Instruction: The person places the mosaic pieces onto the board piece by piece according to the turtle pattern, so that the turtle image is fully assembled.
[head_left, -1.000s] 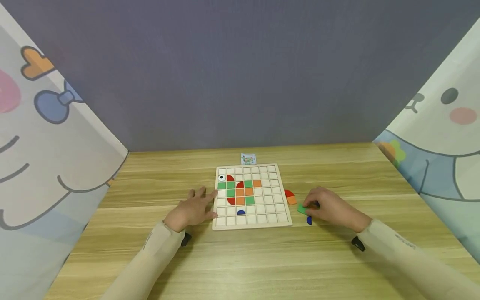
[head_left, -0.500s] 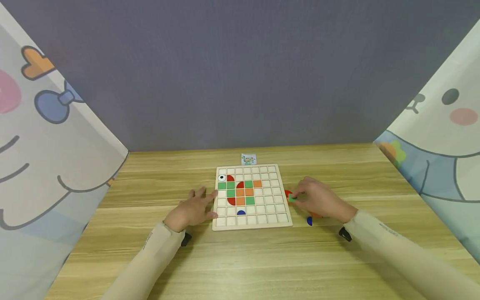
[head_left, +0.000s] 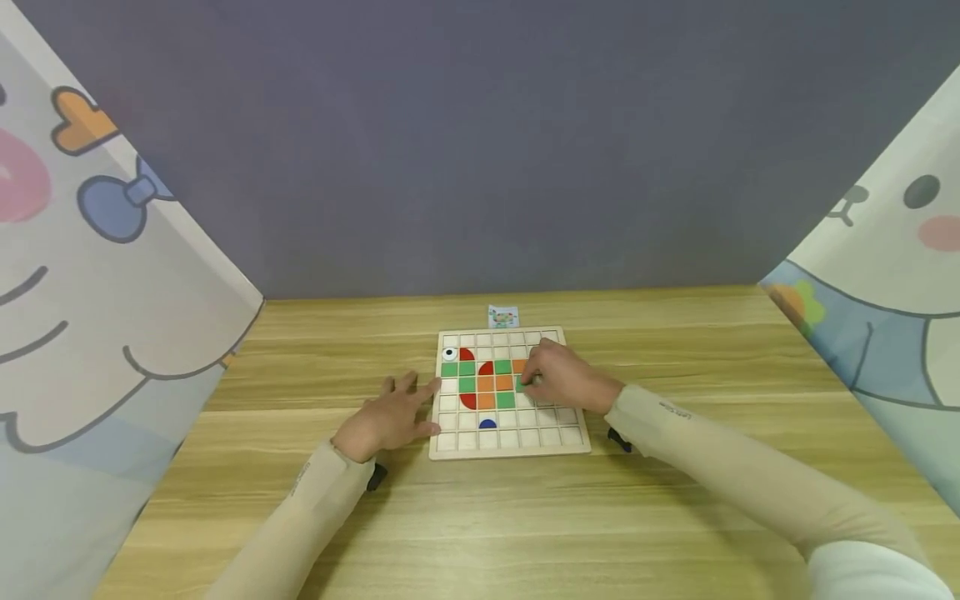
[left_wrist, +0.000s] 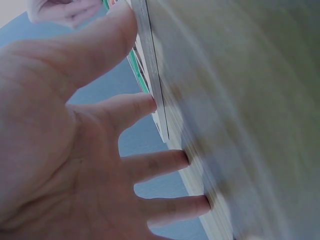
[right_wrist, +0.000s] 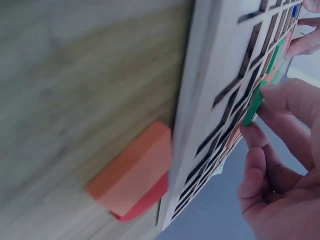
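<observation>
A pale wooden grid board (head_left: 510,455) lies on the table, with a pattern of green, orange and red tiles, an eye tile (head_left: 449,354) and a blue half-round tile (head_left: 487,424). Over the board's right part, my right hand (head_left: 566,377) pinches a green square tile (right_wrist: 254,105) between thumb and fingers. The tile sits tilted close over the cells, right of an orange tile (head_left: 504,382). My left hand (head_left: 390,418) has its fingers spread at the board's left edge; thumb and index finger touch the edge, the other fingertips rest on the table.
A small printed card (head_left: 503,317) lies behind the board. Beside the board's right edge are a loose orange tile (right_wrist: 132,167) and a red tile (right_wrist: 150,200), hidden behind the right hand and arm in the head view. A grey panel (head_left: 510,167) stands at the table's back.
My right hand picked up the green tile from the table at the right and carried it left, past the loose red and orange tiles, onto the board. The left hand stayed in place.
</observation>
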